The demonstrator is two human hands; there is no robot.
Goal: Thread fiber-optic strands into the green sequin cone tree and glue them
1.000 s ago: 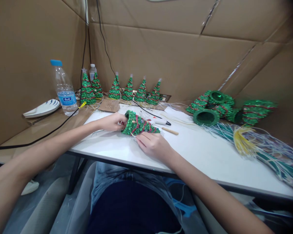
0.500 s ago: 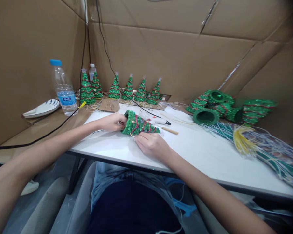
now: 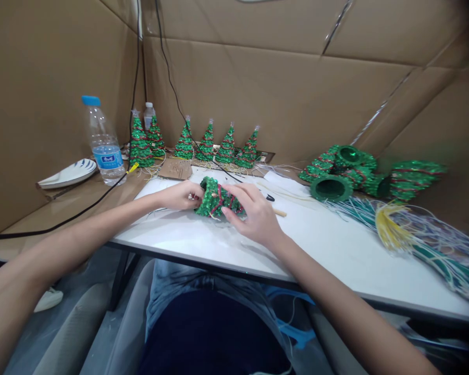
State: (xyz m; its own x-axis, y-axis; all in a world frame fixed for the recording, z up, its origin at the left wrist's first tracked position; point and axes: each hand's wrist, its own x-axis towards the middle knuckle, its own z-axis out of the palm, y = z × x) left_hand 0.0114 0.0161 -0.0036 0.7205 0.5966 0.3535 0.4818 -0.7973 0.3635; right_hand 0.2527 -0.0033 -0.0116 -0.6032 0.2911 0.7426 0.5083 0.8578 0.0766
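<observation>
A small green tinsel Christmas tree (image 3: 211, 200) with red garland lies on its side, its hollow base facing left and its tip under my right hand. My left hand (image 3: 183, 195) is closed at the base opening, its fingertips hidden inside. What they pinch there does not show. My right hand (image 3: 256, 211) curves round the narrower part of the tree, thumb in front and fingers over the top. A short pale end sticks out near the lower front of the tree. Behind my right hand, a wooden stick (image 3: 280, 212) is partly covered.
Several finished-looking trees (image 3: 206, 145) stand along the back. More hollow trees (image 3: 330, 187) are heaped at right, beside bundled wires (image 3: 433, 255) with yellow ends. A water bottle (image 3: 108, 156), a white dish-like object (image 3: 68, 174) and a black cable (image 3: 82, 213) are at left.
My right hand has moved up and right from the tree's lower front to wrap over its narrow end. My left hand stays at the base opening.
</observation>
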